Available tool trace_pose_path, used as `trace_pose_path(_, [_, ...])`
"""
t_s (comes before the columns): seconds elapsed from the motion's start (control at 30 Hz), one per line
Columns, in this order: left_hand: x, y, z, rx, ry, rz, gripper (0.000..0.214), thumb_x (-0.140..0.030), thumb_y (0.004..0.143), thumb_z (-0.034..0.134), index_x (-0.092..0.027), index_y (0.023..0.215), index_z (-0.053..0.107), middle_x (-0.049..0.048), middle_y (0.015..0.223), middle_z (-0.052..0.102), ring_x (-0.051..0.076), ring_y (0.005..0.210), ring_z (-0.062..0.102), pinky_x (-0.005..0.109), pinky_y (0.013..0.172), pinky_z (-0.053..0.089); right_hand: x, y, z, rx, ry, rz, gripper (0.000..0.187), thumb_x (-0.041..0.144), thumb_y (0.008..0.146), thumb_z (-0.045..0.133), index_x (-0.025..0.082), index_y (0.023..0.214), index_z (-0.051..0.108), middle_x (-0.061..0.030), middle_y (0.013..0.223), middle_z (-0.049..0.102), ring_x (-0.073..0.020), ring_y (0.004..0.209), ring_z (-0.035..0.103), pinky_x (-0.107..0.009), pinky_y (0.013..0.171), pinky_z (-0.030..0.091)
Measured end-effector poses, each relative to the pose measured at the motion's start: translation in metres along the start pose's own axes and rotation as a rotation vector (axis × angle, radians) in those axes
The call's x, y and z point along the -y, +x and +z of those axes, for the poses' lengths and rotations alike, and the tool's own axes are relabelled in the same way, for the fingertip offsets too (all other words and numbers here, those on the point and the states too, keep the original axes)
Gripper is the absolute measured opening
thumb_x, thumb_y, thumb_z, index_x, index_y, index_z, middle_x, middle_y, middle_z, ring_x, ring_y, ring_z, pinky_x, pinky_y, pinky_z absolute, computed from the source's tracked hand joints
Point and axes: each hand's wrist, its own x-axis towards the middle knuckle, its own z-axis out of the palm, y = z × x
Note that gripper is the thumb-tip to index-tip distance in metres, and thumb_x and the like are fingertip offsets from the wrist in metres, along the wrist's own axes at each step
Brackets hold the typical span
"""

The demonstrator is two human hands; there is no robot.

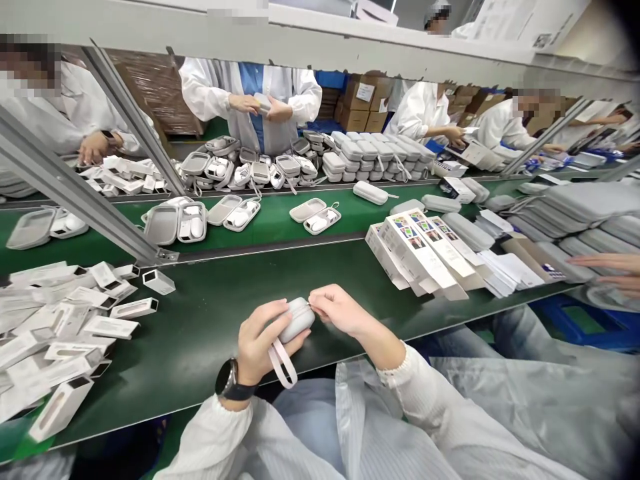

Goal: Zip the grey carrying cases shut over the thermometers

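A small light-grey zip case point(296, 321) with rounded ends is gripped in my left hand point(260, 333), fingers over its top and side. It looks closed along its seam. From its near end a pale wrist strap point(283, 365) hangs down in a loop. My right hand point(334, 308) pinches a small zipper pull at the far right end of the case, its details mostly covered by the fingertips. Both hands are above the green work surface point(210, 313), close to its front edge.
Small white boxes point(65, 320) lie heaped at the left. Printed cartons point(417, 250) and stacked grey cases point(595, 213) are to the right, near a co-worker's hand point(610, 267). Open cases point(317, 217) sit on the belt beyond. A metal post point(75, 173) slants at the left; co-workers stand opposite.
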Motion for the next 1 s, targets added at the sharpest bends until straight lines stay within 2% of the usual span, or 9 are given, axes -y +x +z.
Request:
trace_pose_path(0.1, [0.002, 0.011, -0.006, 0.04, -0.013, -0.005, 0.047, -0.015, 0.066, 0.09, -0.019, 0.106, 0.066, 0.0092, 0.104, 0.073, 0.027, 0.098, 0.072, 0.04, 0.083, 0.062, 0.005, 0.005, -0.001, -0.015, -0.134, -0.036, 0.037, 0.03, 0.092, 0.05, 0.02, 0.057, 0.041, 0.0068, 0.053, 0.033, -0.0088, 0.051, 0.028, -0.026, 0.051, 0.02])
trace_pose_path(0.27, [-0.005, 0.024, -0.012, 0.201, -0.106, -0.201, 0.041, -0.023, 0.075, 0.085, -0.023, 0.109, 0.063, 0.008, 0.109, 0.071, 0.025, 0.102, 0.07, 0.039, 0.087, 0.059, 0.02, 0.008, -0.007, -0.025, -0.331, -0.033, 0.037, 0.027, 0.089, 0.047, 0.021, 0.055, 0.035, 0.0063, 0.054, 0.028, -0.0095, 0.053, 0.027, -0.027, 0.052, 0.021])
trace_pose_path(0.4, [-0.017, 0.024, 0.0, 0.268, -0.163, -0.271, 0.039, -0.023, 0.079, 0.08, -0.026, 0.111, 0.058, 0.0061, 0.109, 0.071, 0.023, 0.101, 0.069, 0.036, 0.086, 0.057, 0.043, -0.004, -0.001, -0.066, -0.716, -0.081, 0.036, 0.021, 0.088, 0.046, 0.019, 0.055, 0.034, 0.0049, 0.053, 0.032, -0.0095, 0.052, 0.029, -0.028, 0.054, 0.019])
trace_pose_path(0.63, [-0.037, 0.007, 0.037, 0.121, -0.358, -0.635, 0.067, -0.021, 0.083, 0.069, -0.026, 0.139, 0.032, 0.0117, 0.126, 0.067, 0.023, 0.108, 0.07, 0.039, 0.092, 0.057, 0.062, -0.026, 0.036, 0.037, -1.337, -0.268, 0.015, 0.015, 0.083, 0.057, 0.016, 0.068, 0.056, -0.0061, 0.064, 0.058, -0.0138, 0.053, 0.04, -0.032, 0.056, 0.022])
trace_pose_path(0.7, [-0.033, 0.009, 0.04, 0.16, -0.38, -0.653, 0.06, -0.023, 0.083, 0.068, -0.026, 0.135, 0.039, 0.0097, 0.122, 0.069, 0.024, 0.109, 0.07, 0.04, 0.093, 0.056, 0.061, -0.026, 0.031, 0.068, -1.3, -0.318, 0.01, 0.016, 0.084, 0.058, 0.016, 0.075, 0.061, -0.0087, 0.072, 0.062, -0.0176, 0.06, 0.05, -0.032, 0.059, 0.031])
trace_pose_path(0.77, [-0.02, 0.013, 0.042, 0.114, -0.414, -0.689, 0.065, -0.026, 0.075, 0.078, -0.026, 0.13, 0.043, 0.0092, 0.119, 0.07, 0.026, 0.108, 0.07, 0.041, 0.093, 0.056, 0.053, -0.025, 0.018, -0.036, -1.128, -0.376, 0.011, 0.026, 0.089, 0.061, 0.017, 0.093, 0.065, -0.0111, 0.091, 0.065, -0.0234, 0.081, 0.06, -0.033, 0.071, 0.042])
trace_pose_path(0.87, [0.014, 0.023, 0.051, -0.09, -0.536, -0.887, 0.068, -0.032, 0.063, 0.089, -0.024, 0.115, 0.047, 0.0085, 0.111, 0.07, 0.026, 0.099, 0.072, 0.04, 0.087, 0.059, 0.022, -0.014, -0.007, -0.257, -0.785, -0.361, 0.058, 0.041, 0.089, 0.066, 0.019, 0.139, 0.047, -0.0163, 0.129, 0.058, -0.0289, 0.111, 0.058, -0.039, 0.089, 0.048])
trace_pose_path(0.97, [0.054, 0.034, 0.068, -0.272, -0.667, -1.09, 0.062, -0.04, 0.069, 0.087, -0.025, 0.114, 0.046, 0.0098, 0.12, 0.066, 0.024, 0.105, 0.071, 0.041, 0.093, 0.057, -0.023, 0.027, -0.024, -0.123, -0.528, -0.238, 0.081, 0.041, 0.089, 0.067, 0.022, 0.155, 0.024, -0.014, 0.133, 0.06, -0.0257, 0.106, 0.064, -0.038, 0.088, 0.052])
trace_pose_path(1.0, [0.066, 0.037, 0.073, -0.303, -0.685, -1.124, 0.064, -0.041, 0.072, 0.085, -0.026, 0.119, 0.044, 0.0112, 0.128, 0.062, 0.024, 0.114, 0.068, 0.043, 0.099, 0.054, -0.034, 0.049, -0.03, -0.172, -0.513, -0.206, 0.08, 0.04, 0.089, 0.067, 0.022, 0.155, 0.024, -0.0131, 0.134, 0.061, -0.0252, 0.108, 0.065, -0.037, 0.09, 0.052])
